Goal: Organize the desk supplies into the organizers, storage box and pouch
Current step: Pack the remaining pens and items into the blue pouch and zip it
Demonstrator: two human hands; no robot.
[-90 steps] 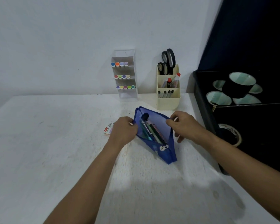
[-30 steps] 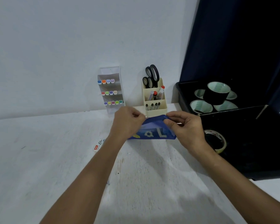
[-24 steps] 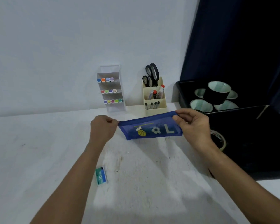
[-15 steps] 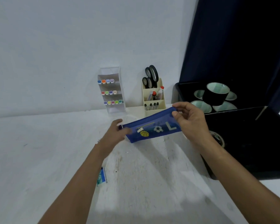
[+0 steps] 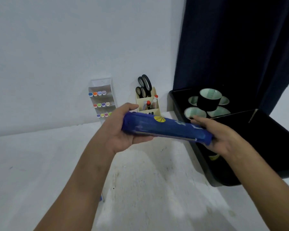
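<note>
Step in hand: handling of the filled blue fabric zip pouch with printed ball motifs point(image 5: 165, 129), judged to be the closing stage of the pouch work
Pouch position: held in the air above the white worktop point(image 5: 140, 189), tilted, its right end over the near rim of the black storage box point(image 5: 277, 139)
Left hand point(image 5: 118, 130): grip clamped round the pouch's left end, thumb on top, fingers curled beneath
Right hand point(image 5: 220, 137): supports the right end from below and behind, fingers nearly straight along the fabric; grip apart, not clamped
Zip: runs along the edge facing the viewer; whether fully closed cannot be told
Organizers: clear tiered marker rack point(image 5: 102, 100) and cream pen holder with black scissors point(image 5: 148, 102), both against the wall, both stocked
Storage box contents: tape rolls point(image 5: 208, 100)
Next move, judged: set the pouch down flat on a bare area of the worktop, releasing both hands
</note>
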